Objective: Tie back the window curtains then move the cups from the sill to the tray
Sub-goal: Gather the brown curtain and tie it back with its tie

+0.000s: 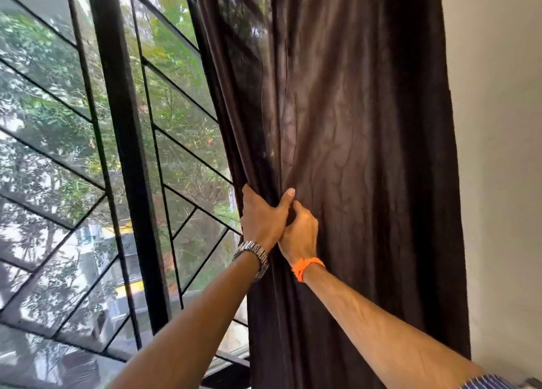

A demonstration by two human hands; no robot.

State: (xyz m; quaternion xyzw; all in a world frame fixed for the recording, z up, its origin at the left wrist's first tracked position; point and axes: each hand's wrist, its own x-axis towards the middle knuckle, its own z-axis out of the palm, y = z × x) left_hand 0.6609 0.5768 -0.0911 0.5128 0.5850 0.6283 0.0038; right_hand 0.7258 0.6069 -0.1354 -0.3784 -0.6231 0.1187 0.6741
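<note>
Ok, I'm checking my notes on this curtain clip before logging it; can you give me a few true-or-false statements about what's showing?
1. Both the left hand and the right hand grip the curtain. True.
2. The curtain is white. False: it is dark brown.
3. A metal watch sits on the left wrist. True.
4. Cups stand in view on the sill. False: no cups show.
5. The right wrist is bare. False: it wears an orange band.

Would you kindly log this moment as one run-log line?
stage: curtain not yet tied | left hand: grips curtain edge | right hand: grips folds | cups, tray: not in view
</note>
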